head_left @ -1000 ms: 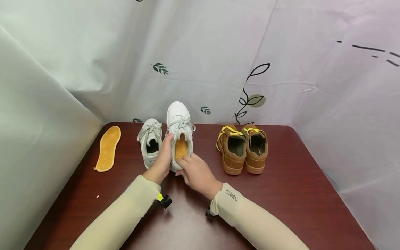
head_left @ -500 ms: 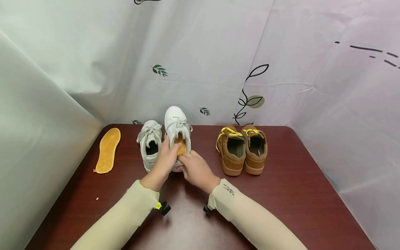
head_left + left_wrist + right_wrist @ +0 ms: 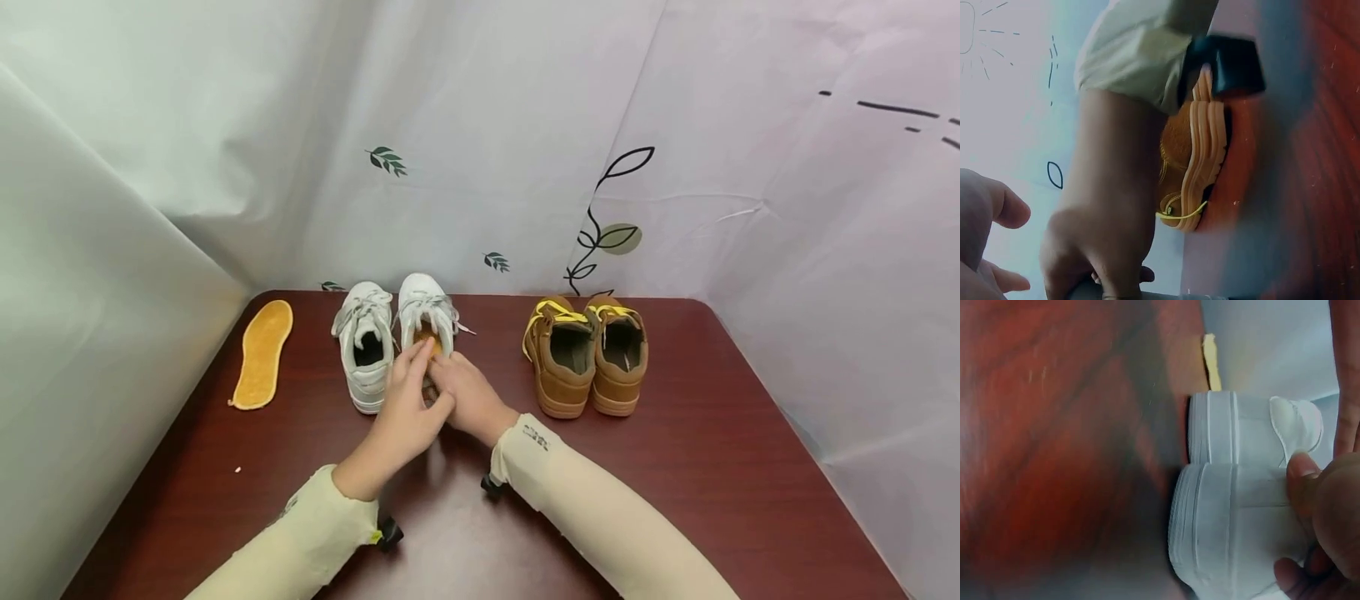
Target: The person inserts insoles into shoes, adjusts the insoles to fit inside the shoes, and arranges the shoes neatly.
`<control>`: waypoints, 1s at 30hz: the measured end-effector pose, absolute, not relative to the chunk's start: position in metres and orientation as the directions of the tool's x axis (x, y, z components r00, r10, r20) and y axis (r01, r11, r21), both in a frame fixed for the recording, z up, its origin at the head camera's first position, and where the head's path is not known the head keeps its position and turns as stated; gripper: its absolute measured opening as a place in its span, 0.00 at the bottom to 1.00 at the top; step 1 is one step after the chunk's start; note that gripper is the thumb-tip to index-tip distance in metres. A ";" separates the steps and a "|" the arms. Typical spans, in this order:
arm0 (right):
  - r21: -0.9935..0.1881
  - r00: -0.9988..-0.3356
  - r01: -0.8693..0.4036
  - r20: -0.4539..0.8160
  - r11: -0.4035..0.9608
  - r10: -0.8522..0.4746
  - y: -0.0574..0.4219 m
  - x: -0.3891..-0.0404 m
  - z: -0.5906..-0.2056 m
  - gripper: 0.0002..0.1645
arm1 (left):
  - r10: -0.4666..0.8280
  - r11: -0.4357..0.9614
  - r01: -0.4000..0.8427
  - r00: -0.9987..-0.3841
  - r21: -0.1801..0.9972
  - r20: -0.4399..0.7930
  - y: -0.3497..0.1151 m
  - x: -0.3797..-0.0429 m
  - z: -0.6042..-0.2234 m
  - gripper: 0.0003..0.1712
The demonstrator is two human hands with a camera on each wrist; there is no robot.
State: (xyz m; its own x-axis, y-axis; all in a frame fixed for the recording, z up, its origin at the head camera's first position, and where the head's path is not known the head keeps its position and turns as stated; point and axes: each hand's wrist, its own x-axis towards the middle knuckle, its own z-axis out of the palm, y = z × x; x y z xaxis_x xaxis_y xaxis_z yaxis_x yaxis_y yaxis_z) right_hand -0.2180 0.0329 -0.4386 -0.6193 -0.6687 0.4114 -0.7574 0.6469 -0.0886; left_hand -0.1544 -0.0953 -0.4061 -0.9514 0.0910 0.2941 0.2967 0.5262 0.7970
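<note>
A white lace-up sneaker (image 3: pixel 422 292) stands at the back of the table with a yellow insole (image 3: pixel 428 340) inside. My right hand (image 3: pixel 472 396) grips its heel, the thumb against the heel's outside in the right wrist view, where the sneaker's back (image 3: pixel 1241 525) shows large. My left hand (image 3: pixel 401 417) is beside the right one, its fingers loosely extended over the shoe's opening and holding nothing. In the left wrist view, fingers of the left hand (image 3: pixel 985 219) are spread apart. Close on the left stands the matching white sneaker (image 3: pixel 367 379), its inside dark.
A second yellow insole (image 3: pixel 262 354) lies flat at the table's left. Right of the white pair stand two brown shoes (image 3: pixel 562 383) with yellow laces. A white curtain (image 3: pixel 480 150) rises behind the reddish-brown table (image 3: pixel 675 467). A tiny white speck (image 3: pixel 237 469) lies at left.
The sneaker has come down and is level beside its mate. My left hand has let go of its side, after reaching into the opening, and moved back toward me; the right hand stays at the heel.
</note>
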 end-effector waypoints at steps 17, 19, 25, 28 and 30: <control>-0.127 -0.737 -0.668 0.248 0.733 -0.628 0.023 -0.223 -0.424 0.27 | -0.049 0.378 0.393 -0.896 0.839 0.442 -0.143 -0.155 -0.400 0.21; -0.127 -0.732 -0.668 0.285 0.733 -0.618 0.025 -0.225 -0.423 0.33 | -0.091 0.375 0.359 -0.903 0.855 0.419 -0.152 -0.156 -0.399 0.20; -0.111 -0.643 -0.715 0.492 0.690 -0.587 0.024 -0.224 -0.411 0.30 | -0.220 0.329 0.203 -0.933 0.922 0.284 -0.177 -0.159 -0.396 0.17; -0.092 -0.622 -0.725 0.514 0.682 -0.591 0.008 -0.212 -0.400 0.24 | -0.268 0.304 0.150 -0.934 0.941 0.235 -0.188 -0.163 -0.396 0.18; -0.124 -0.645 -0.723 0.476 0.680 -0.598 -0.008 -0.200 -0.395 0.24 | -0.288 0.274 0.119 -0.936 0.954 0.200 -0.196 -0.167 -0.397 0.18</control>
